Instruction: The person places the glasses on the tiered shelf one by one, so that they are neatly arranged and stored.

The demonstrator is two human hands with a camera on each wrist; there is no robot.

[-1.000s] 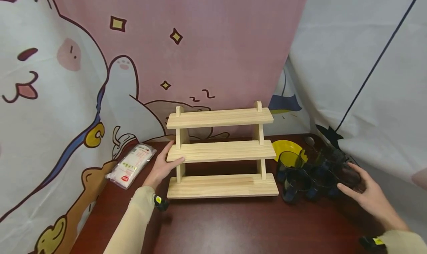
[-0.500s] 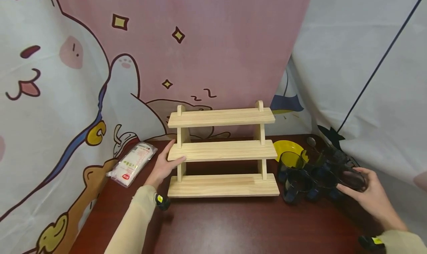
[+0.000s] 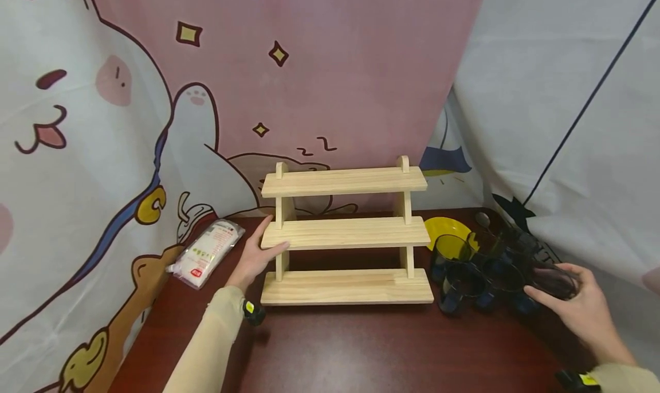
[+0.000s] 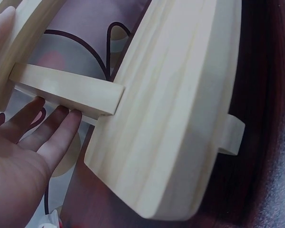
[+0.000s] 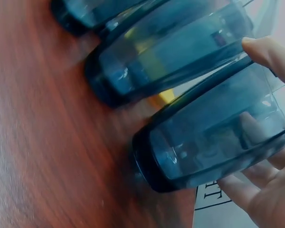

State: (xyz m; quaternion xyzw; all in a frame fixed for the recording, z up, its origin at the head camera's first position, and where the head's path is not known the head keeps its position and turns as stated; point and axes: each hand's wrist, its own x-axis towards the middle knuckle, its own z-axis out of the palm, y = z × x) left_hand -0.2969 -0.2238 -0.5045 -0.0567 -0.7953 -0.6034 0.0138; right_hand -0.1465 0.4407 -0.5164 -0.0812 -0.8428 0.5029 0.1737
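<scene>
A three-tier wooden rack (image 3: 345,234) stands at the middle of the table. My left hand (image 3: 252,261) grips the left end of its middle shelf, thumb over the front edge. In the left wrist view, fingertips (image 4: 75,115) press against the rack's side support (image 4: 69,88). At the right, my right hand (image 3: 588,307) holds a dark blue tinted glass tumbler (image 5: 213,133) near its rim, thumb on one side and fingers on the other. The tumbler leans, its mouth toward my palm. Beside it stands another tumbler (image 5: 166,57) of the same kind.
Several more dark tumblers (image 3: 461,284) are clustered right of the rack. Behind them lie a yellow plate (image 3: 438,228) and a spoon (image 3: 483,219). A white plastic-wrapped packet (image 3: 208,252) lies to the left. Printed cloth (image 3: 361,83) hangs around the table's back and sides.
The tumbler in my right hand has tipped over further and shifted slightly right, away from the cluster. My left hand keeps its place on the rack.
</scene>
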